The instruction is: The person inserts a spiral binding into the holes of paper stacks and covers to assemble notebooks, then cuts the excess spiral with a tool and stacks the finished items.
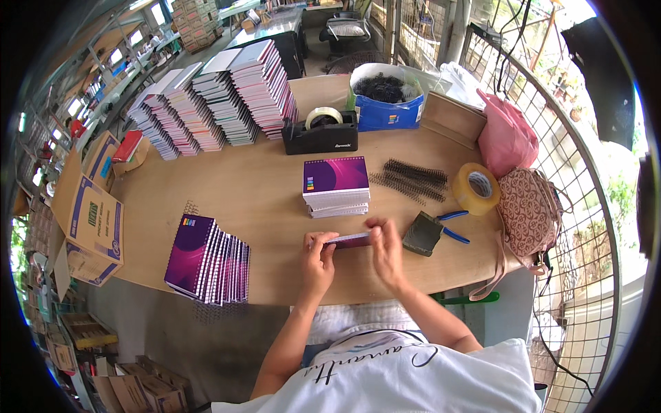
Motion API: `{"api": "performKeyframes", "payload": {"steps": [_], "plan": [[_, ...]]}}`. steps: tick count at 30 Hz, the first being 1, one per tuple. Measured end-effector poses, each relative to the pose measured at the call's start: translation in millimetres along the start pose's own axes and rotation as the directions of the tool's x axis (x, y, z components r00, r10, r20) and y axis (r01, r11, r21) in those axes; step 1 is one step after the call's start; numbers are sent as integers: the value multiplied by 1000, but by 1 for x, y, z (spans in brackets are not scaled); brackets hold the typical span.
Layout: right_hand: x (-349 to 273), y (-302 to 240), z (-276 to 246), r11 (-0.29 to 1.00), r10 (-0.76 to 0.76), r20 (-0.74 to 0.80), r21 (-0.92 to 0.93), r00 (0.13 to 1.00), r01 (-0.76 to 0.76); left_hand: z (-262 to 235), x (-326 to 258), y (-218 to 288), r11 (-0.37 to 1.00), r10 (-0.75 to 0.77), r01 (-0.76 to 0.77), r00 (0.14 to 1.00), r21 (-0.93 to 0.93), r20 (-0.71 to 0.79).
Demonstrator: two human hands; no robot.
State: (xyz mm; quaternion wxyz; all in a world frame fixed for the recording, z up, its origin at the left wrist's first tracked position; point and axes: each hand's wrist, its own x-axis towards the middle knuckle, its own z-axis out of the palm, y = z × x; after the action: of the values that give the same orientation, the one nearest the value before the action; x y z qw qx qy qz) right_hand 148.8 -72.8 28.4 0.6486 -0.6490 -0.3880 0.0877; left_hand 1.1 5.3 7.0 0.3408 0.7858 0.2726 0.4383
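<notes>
Now — notebook (350,239) edge-up | left hand (318,261) fingers, right hand (387,249) fingers — pinching both ends

notebook (348,239) mostly hidden by hands, binding unclear

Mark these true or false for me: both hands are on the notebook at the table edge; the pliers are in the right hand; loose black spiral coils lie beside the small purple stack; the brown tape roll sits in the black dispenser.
1. Both hands hold one notebook at the table edge. True: left hand and right hand grip it.
2. The blue-handled pliers are in the right hand. False: they lie on the table, right of it.
3. Black spiral coils lie beside the small purple stack. True.
4. The brown tape roll sits in the black dispenser. False: it lies on the table by the patterned bag.
</notes>
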Motion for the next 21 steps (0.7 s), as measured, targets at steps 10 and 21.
{"api": "performKeyframes", "payload": {"steps": [10,21], "plan": [[150,76,-15,433,-166,572,-689,803,581,12,9,12,994,-40,40,999,-100,-7],[166,43,-81,368,-503,707,-344,496,864,8,12,-3,994,-8,3,999,-109,-44]]}}
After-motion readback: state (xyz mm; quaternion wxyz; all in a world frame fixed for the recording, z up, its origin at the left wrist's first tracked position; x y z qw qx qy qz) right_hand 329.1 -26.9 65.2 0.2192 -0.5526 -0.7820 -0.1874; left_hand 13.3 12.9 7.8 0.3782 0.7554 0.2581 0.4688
